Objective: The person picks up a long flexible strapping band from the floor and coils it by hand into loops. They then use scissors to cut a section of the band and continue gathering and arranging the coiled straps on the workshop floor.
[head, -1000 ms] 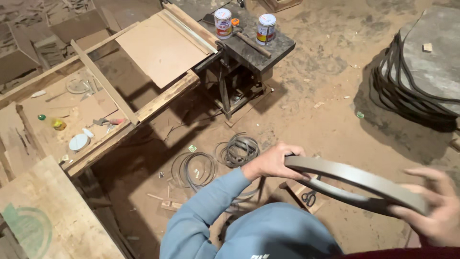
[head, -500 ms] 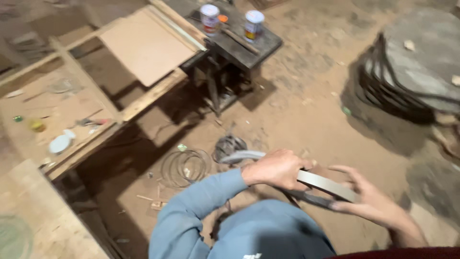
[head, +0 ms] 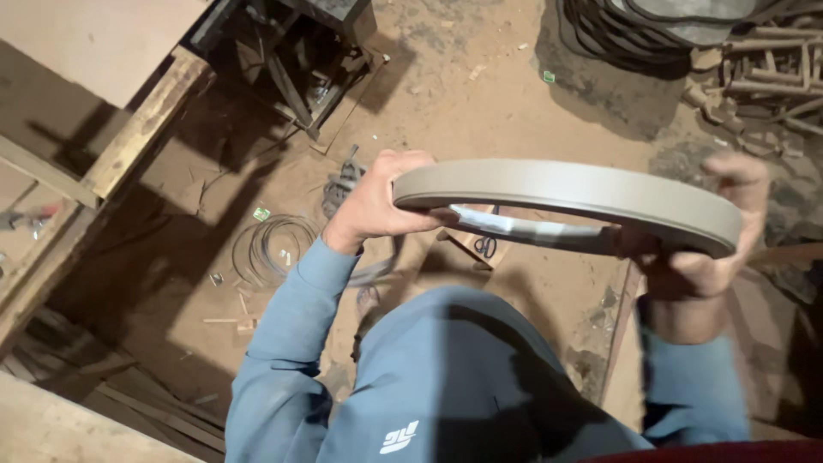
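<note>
- A flat grey ring (head: 583, 193), a broad hoop of board-like material, is held level in front of the person's chest, above the sandy dirt floor (head: 480, 111).
- The left hand (head: 377, 206) is curled closed around the ring's left end, thumb beneath and fingers over the rim.
- The right hand (head: 703, 249) is blurred but wraps closed around the ring's right end, gripping it from below and outside.
- A pair of scissors (head: 486, 247) lies on the floor under the ring, seen through its opening.
- A coil of thin wire (head: 274, 249) lies on the floor to the left, near the left forearm.
- A wooden beam (head: 146, 129) runs at far left.
- A stack of dark round rings (head: 617, 34) sits at far right.
</note>
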